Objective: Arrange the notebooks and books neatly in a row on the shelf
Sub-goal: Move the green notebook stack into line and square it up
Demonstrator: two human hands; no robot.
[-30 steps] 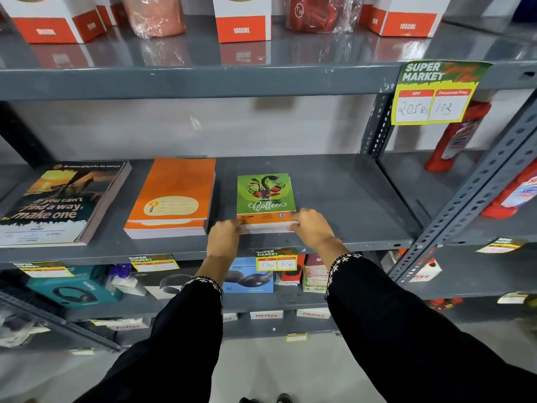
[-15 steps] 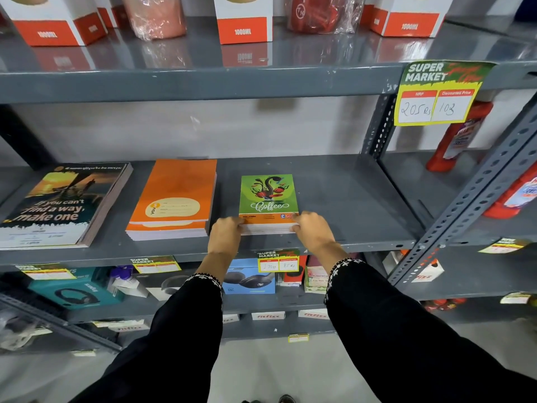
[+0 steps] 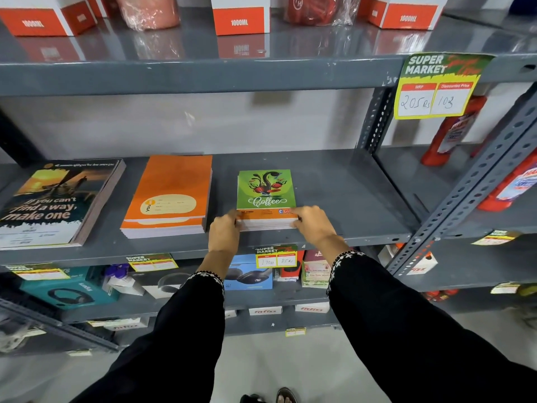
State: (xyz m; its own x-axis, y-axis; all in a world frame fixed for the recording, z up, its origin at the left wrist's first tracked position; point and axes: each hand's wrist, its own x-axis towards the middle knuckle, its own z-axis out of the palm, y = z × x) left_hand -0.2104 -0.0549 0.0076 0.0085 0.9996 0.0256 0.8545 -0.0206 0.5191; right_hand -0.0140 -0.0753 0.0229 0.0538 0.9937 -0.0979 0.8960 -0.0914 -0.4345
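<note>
We see a small stack of green notebooks [image 3: 266, 189] lying flat on the grey shelf [image 3: 343, 199]. The top cover shows a coffee cup picture and the word "Coffee", with an orange strip along its near edge. White page edges show under that strip.

The left hand [image 3: 223, 232] presses on the near left corner of the green notebooks, and the right hand [image 3: 312, 221] presses on the near right corner. Both hands hold the stack between them, with fingers curled over its front edge.

Just to the left of the green notebooks lies a stack of orange notebooks [image 3: 171, 193], flat, with a pale label on top. A gap of bare shelf lies between the two stacks. Further left of the green notebooks lies a big book [image 3: 55, 202] with a dark cover that says "If you can't find a way, make one". To the right of the green notebooks the shelf is bare up to a grey post with holes [image 3: 374, 123].

Below the green notebooks, a yellow price tag [image 3: 276, 257] hangs on the shelf's front edge. Above them, on the next shelf up, stand white and red boxes [image 3: 239, 17].

Compared with a moment ago, the green notebooks and both hands sit in almost the same spot.
</note>
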